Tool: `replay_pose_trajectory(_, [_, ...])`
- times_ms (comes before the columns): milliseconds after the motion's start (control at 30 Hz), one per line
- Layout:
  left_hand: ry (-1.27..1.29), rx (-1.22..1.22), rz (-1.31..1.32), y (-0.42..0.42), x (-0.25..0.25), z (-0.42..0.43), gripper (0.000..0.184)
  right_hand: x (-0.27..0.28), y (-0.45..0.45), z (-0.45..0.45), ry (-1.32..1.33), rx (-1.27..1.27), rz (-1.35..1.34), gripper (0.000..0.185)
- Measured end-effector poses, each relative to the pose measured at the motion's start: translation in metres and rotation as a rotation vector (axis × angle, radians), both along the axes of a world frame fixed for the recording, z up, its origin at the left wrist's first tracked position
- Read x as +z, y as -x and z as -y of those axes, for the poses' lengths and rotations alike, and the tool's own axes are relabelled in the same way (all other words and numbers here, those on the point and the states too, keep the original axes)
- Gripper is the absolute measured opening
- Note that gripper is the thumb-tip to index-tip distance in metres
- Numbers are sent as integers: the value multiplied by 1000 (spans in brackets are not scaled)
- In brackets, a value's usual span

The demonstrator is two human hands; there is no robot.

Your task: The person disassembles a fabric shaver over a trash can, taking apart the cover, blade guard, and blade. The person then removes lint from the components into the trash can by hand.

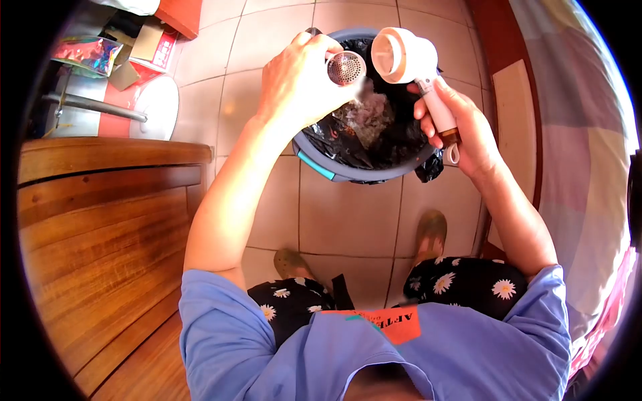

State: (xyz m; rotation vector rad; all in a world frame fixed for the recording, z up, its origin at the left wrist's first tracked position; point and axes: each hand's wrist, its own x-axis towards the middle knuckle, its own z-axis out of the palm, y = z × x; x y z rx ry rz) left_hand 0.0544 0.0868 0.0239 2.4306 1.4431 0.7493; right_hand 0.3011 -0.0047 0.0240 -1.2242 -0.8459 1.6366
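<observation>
My right hand is wrapped round the handle of a white lint remover, its round head open and tilted over the bin. A strap loop hangs from its brown end. Between the fingers of my left hand is the round perforated metal lint remover cover, its mesh facing me. Both hands are above a grey trash bin lined with a black bag. Grey fluffy lint and other scraps lie inside the bag. A few wisps show just below the cover.
A wooden cabinet stands on the left, with boxes and a shiny pouch beyond it. On the right is a bed with a checked cover. My feet rest on the tiled floor in front of the bin.
</observation>
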Motion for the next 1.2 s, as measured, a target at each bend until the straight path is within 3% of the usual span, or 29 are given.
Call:
replay_pose_trajectory(67, [-11, -11, 57, 2, -3, -3, 49, 3, 1, 0, 38, -1, -36, 51])
replay_pose_trajectory(133, [29, -45, 163, 4, -3, -4, 47, -4, -6, -2, 185, 10, -307, 53])
replay_pose_trajectory(333, [113, -15, 238, 6, 5, -4, 46, -12, -13, -4, 270, 113, -671, 56])
replay_pose_trajectory(533, [95, -95, 372, 8, 8, -4, 43, -11, -15, -5, 279, 136, -742, 59])
replay_pose_trajectory(767, [221, -121, 506, 8, 9, -8, 52, -11, -17, -6, 274, 157, -747, 61])
replay_pose_trajectory(1200, [129, -177, 508, 7, 17, -5, 55, -10, -18, -5, 308, 186, -810, 64])
